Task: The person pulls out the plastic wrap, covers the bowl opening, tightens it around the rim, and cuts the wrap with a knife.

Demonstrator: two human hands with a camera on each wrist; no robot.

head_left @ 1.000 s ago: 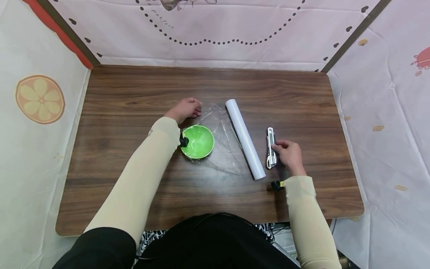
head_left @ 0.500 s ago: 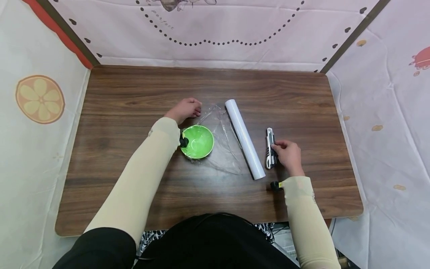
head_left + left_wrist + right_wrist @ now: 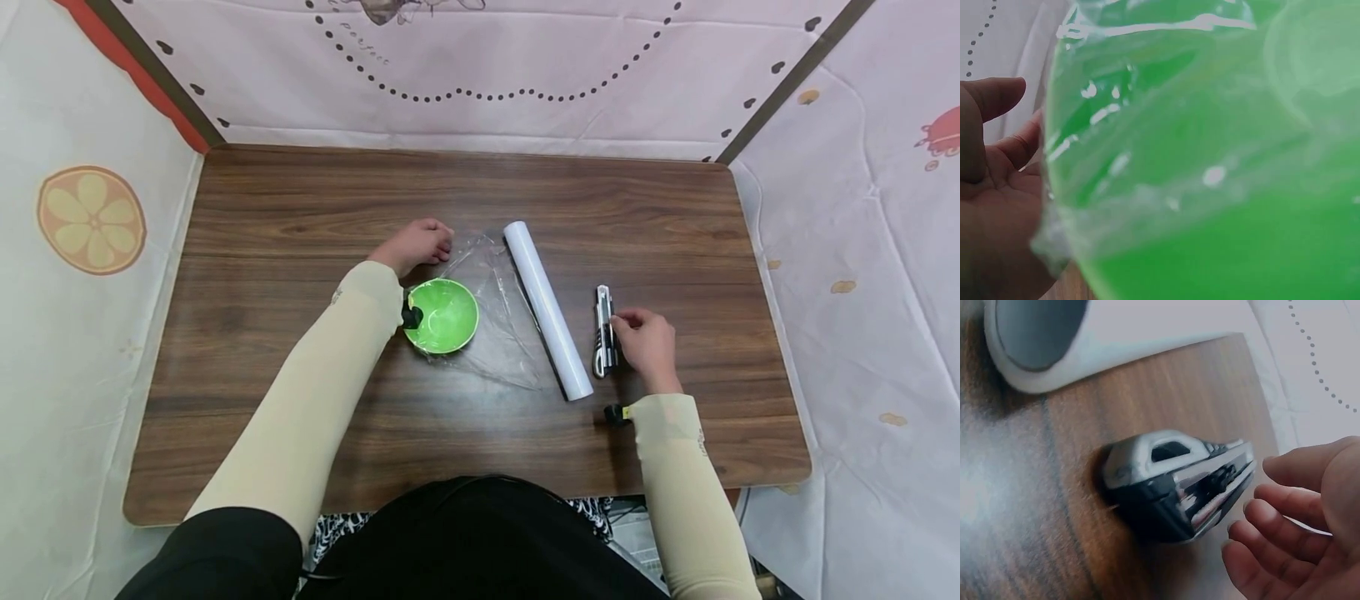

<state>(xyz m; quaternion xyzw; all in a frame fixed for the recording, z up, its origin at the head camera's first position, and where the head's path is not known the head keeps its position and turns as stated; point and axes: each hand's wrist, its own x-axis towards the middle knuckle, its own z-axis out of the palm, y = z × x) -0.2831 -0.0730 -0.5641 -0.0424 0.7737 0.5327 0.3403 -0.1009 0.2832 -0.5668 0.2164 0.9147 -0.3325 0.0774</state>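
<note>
A green bowl [image 3: 444, 318] with clear plastic film over it sits left of the table's middle; it fills most of the left wrist view. Loose plastic film [image 3: 491, 333] spreads from the bowl towards a white roll [image 3: 547, 308]. Just behind the bowl is my left hand [image 3: 416, 246], fingers loosely bent and thumb apart, holding nothing visible. A silver and black utility knife [image 3: 602, 342] lies right of the roll. Beside it, my right hand [image 3: 648, 346] holds nothing. In the right wrist view, a gap shows between the knife [image 3: 1179, 481] and the relaxed fingers [image 3: 1279, 540].
All of these lie on a brown wooden table [image 3: 337, 183]. White printed cloth [image 3: 480, 75] hangs behind its back edge and along both sides. The roll's hollow end [image 3: 1038, 331] shows at the top of the right wrist view.
The right hand's fingertips have drawn slightly to the right, off the utility knife. The left hand has barely moved; bowl, film and roll stay in place.
</note>
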